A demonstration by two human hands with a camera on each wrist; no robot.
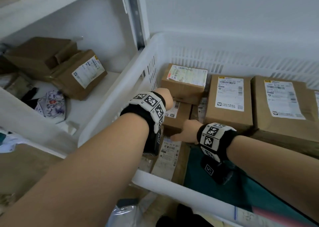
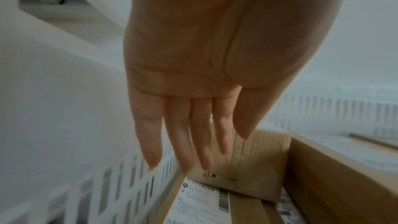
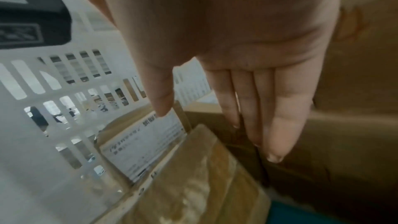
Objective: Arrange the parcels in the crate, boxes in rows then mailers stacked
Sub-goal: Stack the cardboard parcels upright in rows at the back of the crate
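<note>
A: Where are the arms, going by the crate [image 1: 120, 95]?

B: Both forearms reach in over its near rim. Each wrist wears a black band with white marker tiles.

A: And the left hand [image 2: 193, 67]?

B: Near the crate's left wall, flat, palm towards its wrist camera. Its fingers [image 2: 178, 142] are straight and together, pointing down, with the thumb lying alongside. It holds nothing.

A: The right hand [image 3: 237, 43]?

B: Further from that wall and nearer the front rim. Fingers [image 3: 277, 125] straight and pressed together, pointing down; the thumb stands a little apart. Whether its tips touch anything, I can't tell.
</note>
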